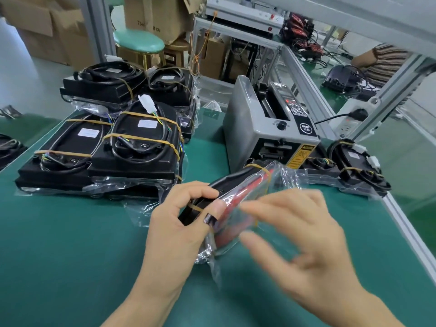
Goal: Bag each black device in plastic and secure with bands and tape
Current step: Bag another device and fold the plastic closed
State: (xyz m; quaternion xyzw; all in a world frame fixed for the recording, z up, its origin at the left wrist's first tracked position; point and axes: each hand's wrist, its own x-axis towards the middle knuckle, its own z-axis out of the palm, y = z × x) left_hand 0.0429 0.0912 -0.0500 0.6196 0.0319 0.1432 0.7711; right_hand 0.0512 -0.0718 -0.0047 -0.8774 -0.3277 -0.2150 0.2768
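Note:
A black device (pixel 232 182) with a red face stands on edge in a clear plastic bag (pixel 283 182) at the middle of the green mat. Yellow rubber bands (pixel 259 168) wrap it. My left hand (pixel 181 223) grips its near end, thumb and fingers curled round the black edge. My right hand (pixel 304 234) is blurred, fingers spread and lightly bent beside the bagged red face; whether it touches the plastic I cannot tell.
A stack of bagged, banded black devices (pixel 132 147) fills the left of the green mat (pixel 70 256). A grey tape dispenser (pixel 266 128) stands behind the device. Another black device (pixel 356 166) lies at the right, near the table's aluminium edge (pixel 410 232).

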